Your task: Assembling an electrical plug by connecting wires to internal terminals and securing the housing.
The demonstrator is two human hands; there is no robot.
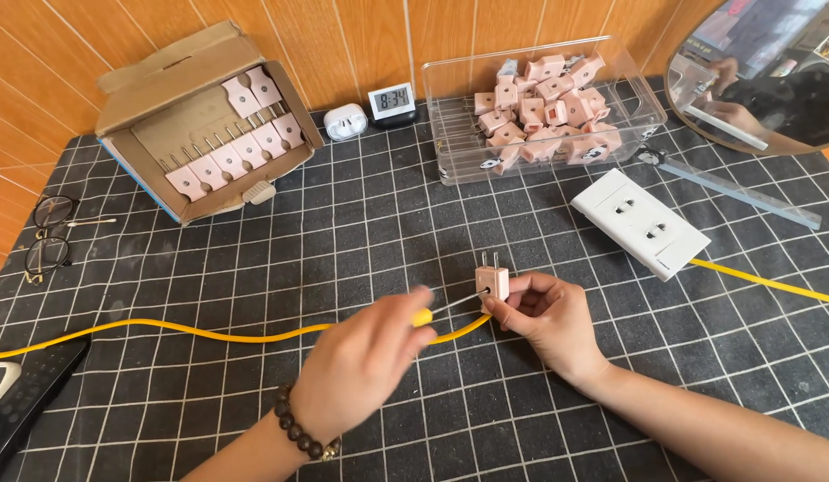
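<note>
One pair of glasses (48, 236) lay at the far left, then one open cardboard box (200, 125) with pink plugs in rows. My left hand (361, 361) was closed around one yellow-handled screwdriver (450, 308), its tip touching the single pink plug (492, 281) pinched in my right hand (548, 317), above one yellow cable (209, 330). Beyond sat one clear bin (445, 161) and one white double socket (640, 223).

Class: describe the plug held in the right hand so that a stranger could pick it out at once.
Start at the black grid mat and find the yellow cable crossing it. Above its middle, the right hand holds a pink plug. Unlike those in the clear bin, it stands alone, prongs up.
</note>
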